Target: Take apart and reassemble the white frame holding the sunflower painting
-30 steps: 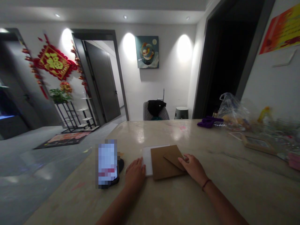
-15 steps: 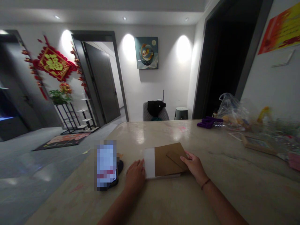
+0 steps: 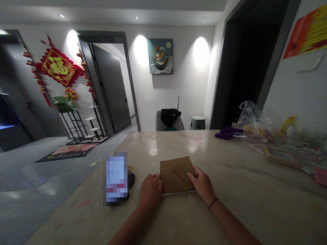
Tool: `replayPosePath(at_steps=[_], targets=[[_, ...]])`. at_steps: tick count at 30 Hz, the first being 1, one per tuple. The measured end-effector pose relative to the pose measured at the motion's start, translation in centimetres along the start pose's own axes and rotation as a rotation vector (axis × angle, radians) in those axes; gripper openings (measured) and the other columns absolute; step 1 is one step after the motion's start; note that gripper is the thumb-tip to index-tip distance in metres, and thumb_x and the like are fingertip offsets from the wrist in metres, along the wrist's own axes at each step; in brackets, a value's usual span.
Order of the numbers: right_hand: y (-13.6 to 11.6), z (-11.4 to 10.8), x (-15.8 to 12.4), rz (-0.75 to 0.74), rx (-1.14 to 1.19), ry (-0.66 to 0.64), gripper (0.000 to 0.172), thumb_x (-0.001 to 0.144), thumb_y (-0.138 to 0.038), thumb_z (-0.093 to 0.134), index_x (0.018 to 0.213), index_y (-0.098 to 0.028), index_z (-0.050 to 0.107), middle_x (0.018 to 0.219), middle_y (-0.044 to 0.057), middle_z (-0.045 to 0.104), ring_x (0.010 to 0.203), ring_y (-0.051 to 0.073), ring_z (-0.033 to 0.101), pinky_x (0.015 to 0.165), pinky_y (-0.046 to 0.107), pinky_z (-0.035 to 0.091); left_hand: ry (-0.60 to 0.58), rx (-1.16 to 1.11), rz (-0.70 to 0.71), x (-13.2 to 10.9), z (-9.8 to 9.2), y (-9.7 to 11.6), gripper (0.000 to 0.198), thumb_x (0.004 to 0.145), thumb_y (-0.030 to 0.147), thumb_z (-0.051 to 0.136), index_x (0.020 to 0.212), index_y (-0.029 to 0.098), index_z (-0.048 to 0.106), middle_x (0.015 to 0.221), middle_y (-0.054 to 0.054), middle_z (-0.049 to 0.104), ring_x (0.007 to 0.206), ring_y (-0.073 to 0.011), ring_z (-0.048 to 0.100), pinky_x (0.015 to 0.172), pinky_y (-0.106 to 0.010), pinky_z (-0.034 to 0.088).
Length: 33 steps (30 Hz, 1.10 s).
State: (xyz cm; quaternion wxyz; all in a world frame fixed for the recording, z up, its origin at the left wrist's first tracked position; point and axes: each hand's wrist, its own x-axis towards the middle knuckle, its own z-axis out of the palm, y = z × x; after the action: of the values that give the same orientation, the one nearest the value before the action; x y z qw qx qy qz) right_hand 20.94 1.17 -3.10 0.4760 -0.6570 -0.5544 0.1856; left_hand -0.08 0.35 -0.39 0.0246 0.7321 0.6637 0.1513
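Since the earlier frame, the brown backing board (image 3: 169, 175) has been sliding leftward and is now covering the white sheet-like piece (image 3: 178, 193), whose pale edge is showing only along the board's near side; the right hand (image 3: 203, 185) has been travelling with it. Its fingers are pinching the board's right edge, thumb lying on top. Fingers of the left hand (image 3: 150, 189) are lying close together against the board's left edge; whether they are gripping, I cannot tell. A dark red bracelet (image 3: 213, 204) is circling the right wrist, just nearer than the board. The board is lying flat on the marbled bench (image 3: 178, 217), its slanted flap facing up. A pixelated phone (image 3: 117, 177) is standing left of the board. Well beyond the board's right, a purple cloth (image 3: 227, 132), a clear plastic bag (image 3: 251, 117) and a wooden picture frame (image 3: 277, 161) are resting.
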Motion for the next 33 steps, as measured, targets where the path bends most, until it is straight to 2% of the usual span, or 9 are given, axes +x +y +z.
replayPosePath(at_steps=[6,13,20,23,26,30,33], targets=[[-0.9,0.3,-0.7,-0.072,-0.194,-0.010,0.046,0.080,-0.038,0.039,0.115,-0.011,0.054,0.114,0.013,0.059,0.105,0.023,0.054,0.088,0.033,0.041,0.020,0.005,0.008,-0.2,-0.2,0.2,0.040,0.082,0.030,0.042,0.117,0.013,0.053,0.121,-0.008,0.056,0.120,-0.0219,0.040,0.102,-0.033,0.028],[-1.2,0.4,-1.2,-0.221,-0.338,-0.032,0.042,0.082,-0.034,0.038,0.115,-0.013,0.053,0.104,0.011,0.062,0.101,0.023,0.052,0.090,0.036,0.037,0.038,0.023,0.013,-0.2,0.0,0.1,0.040,0.083,0.032,0.040,0.114,0.012,0.054,0.119,-0.009,0.056,0.119,-0.0218,0.041,0.102,-0.032,0.027],[-0.7,1.3,-1.5,-0.201,-0.299,-0.110,0.052,0.081,-0.040,0.039,0.124,-0.010,0.045,0.121,0.012,0.052,0.116,0.024,0.043,0.097,0.037,0.032,0.051,0.034,-0.022,-0.4,0.3,0.2,0.047,0.081,0.041,0.042,0.116,0.010,0.050,0.122,-0.012,0.054,0.120,-0.0233,0.041,0.102,-0.033,0.027],[-0.5,1.5,-1.5,-0.188,-0.279,-0.142,0.055,0.081,-0.043,0.039,0.127,-0.013,0.042,0.128,0.011,0.047,0.122,0.024,0.036,0.100,0.038,0.030,0.076,-0.027,-0.046,-0.4,0.3,0.2,0.057,0.079,0.042,0.046,0.123,0.007,0.043,0.122,-0.015,0.053,0.117,-0.0230,0.044,0.099,-0.032,0.030],[-0.3,1.6,-1.6,-0.195,-0.279,-0.165,0.057,0.080,-0.043,0.040,0.128,-0.013,0.040,0.132,0.011,0.043,0.125,0.024,0.033,0.101,0.039,0.028,0.068,-0.105,-0.019,-0.3,0.2,0.2,0.061,0.077,0.040,0.049,0.130,0.013,0.036,0.120,-0.012,0.053,0.112,-0.0204,0.048,0.095,-0.030,0.034],[-0.3,1.6,-1.6,-0.209,-0.300,-0.180,0.056,0.080,-0.041,0.040,0.127,-0.009,0.042,0.133,0.013,0.041,0.125,0.025,0.032,0.102,0.041,0.026,-0.002,-0.121,0.009,-0.3,-0.3,0.2,0.046,0.076,0.043,0.050,0.118,0.023,0.053,0.119,-0.009,0.054,0.111,-0.0212,0.049,0.095,-0.031,0.033],[-0.4,1.6,-1.7,-0.232,-0.329,-0.183,0.054,0.081,-0.040,0.039,0.126,-0.010,0.043,0.134,0.013,0.039,0.125,0.025,0.032,0.102,0.042,0.026,-0.016,-0.135,0.003,-0.3,-0.5,0.2,0.045,0.075,0.043,0.051,0.116,0.023,0.055,0.119,-0.009,0.053,0.110,-0.0214,0.049,0.095,-0.031,0.034]])
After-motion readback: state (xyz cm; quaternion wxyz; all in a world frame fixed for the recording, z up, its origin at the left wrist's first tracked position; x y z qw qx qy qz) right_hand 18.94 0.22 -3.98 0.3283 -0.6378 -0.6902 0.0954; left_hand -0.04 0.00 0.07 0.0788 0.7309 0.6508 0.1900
